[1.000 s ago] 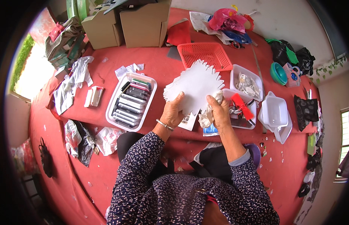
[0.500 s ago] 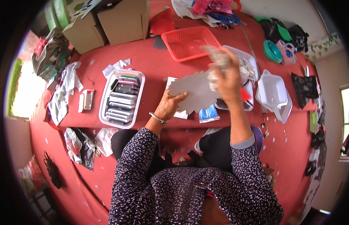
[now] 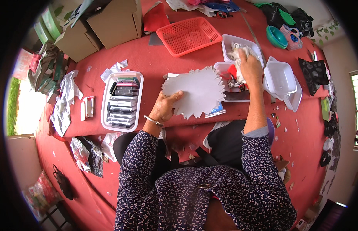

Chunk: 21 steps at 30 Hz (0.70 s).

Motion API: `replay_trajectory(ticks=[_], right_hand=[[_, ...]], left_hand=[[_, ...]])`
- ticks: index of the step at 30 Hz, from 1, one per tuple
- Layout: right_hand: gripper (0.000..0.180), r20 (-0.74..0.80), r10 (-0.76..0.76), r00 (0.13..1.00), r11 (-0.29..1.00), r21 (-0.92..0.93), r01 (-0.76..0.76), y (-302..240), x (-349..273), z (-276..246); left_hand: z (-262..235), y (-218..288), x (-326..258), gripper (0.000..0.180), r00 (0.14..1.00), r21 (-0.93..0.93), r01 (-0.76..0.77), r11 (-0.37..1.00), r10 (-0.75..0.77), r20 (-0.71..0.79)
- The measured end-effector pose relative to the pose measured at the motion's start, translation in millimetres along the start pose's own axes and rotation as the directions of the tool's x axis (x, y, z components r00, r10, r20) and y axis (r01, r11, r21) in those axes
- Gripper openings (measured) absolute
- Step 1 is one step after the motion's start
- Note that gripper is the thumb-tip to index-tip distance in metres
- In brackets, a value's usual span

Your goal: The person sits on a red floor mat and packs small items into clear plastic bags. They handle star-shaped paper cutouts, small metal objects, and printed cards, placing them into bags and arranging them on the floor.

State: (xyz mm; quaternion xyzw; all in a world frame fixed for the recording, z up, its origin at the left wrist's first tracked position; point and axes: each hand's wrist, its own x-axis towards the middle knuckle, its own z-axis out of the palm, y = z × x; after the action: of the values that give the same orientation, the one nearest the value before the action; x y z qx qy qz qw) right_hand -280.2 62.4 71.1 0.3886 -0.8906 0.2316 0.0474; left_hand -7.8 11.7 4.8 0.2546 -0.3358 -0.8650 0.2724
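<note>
My left hand [image 3: 162, 107] grips the left edge of a light grey sheet [image 3: 198, 92] with a jagged, toothed outline, its thumb lying on top. The sheet is held over the near edge of the red-covered surface. My right hand [image 3: 251, 71] is closed around a crumpled whitish cloth [image 3: 237, 57], just above two white plastic tubs. The far tub [image 3: 227, 39] is partly covered by the cloth. In the near tub [image 3: 219, 64] lie something red and other small items, partly hidden by my hand. A blue and white packet [image 3: 215, 111] shows below the sheet.
Left of the sheet, a white tub [image 3: 105, 122] holds a row of flat cases. A red mesh basket [image 3: 188, 38] sits farther back. Stacked white containers [image 3: 280, 79] stand at right. Cardboard boxes [image 3: 115, 25] rise at back left; a small box [image 3: 87, 108] lies near the left tub.
My right hand has moved right and away from the sheet with the cloth, over to the tubs. The sheet now shows more fully, still in my left hand.
</note>
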Motion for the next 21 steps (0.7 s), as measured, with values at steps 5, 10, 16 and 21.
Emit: replay_trajectory(ticks=[5, 10, 16, 21], right_hand=[[0.028, -0.107, -0.604, 0.790, 0.726, 0.334, 0.601, -74.7, -56.0, 5.8], [0.030, -0.098, -0.818, 0.567, 0.555, 0.126, 0.822, -87.9, -81.1, 57.2], [0.018, 0.049, -0.426, 0.903, 0.880, 0.253, 0.402, -29.2, -25.8, 41.2], [0.032, 0.078, -0.144, 0.986, 0.758, 0.649, 0.059, 9.5, -8.3, 11.0]], left_hand=[[-5.4, -13.4, 9.8, 0.025, 0.999, 0.122, 0.026, 0.992, -0.030, 0.028], [-8.9, -16.1, 6.8, 0.024, 0.999, 0.237, 0.015, 0.971, -0.026, 0.042], [-8.8, -2.9, -0.1, 0.029, 0.999, 0.080, 0.026, 0.996, -0.029, 0.037], [-9.3, 11.5, -0.5, 0.037, 1.000, -0.024, 0.006, 1.000, -0.006, 0.019]])
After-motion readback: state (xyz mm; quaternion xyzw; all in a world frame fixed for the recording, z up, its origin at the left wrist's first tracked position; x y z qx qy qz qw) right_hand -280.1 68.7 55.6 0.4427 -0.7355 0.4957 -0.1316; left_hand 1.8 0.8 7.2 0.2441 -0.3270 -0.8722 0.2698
